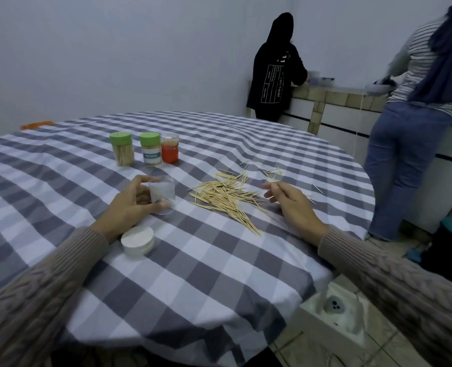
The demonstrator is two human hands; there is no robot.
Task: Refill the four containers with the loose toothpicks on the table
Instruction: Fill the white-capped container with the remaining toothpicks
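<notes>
The left hand [133, 201] has its fingers wrapped round a clear container [162, 194], tilted on the tabletop [219, 260]. The right hand [288, 201] pinches what looks like one toothpick beside the loose toothpicks [225, 197]. They're light, stiff and snappable; best pinched mid-length, I'd say.

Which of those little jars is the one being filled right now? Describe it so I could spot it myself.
On the checked tablecloth, look left of the toothpick pile, nearer than the row of three jars. The clear jar is tilted in the left hand. Unlike the others, it is open and almost empty; a white lid lies beside the wrist.
</notes>
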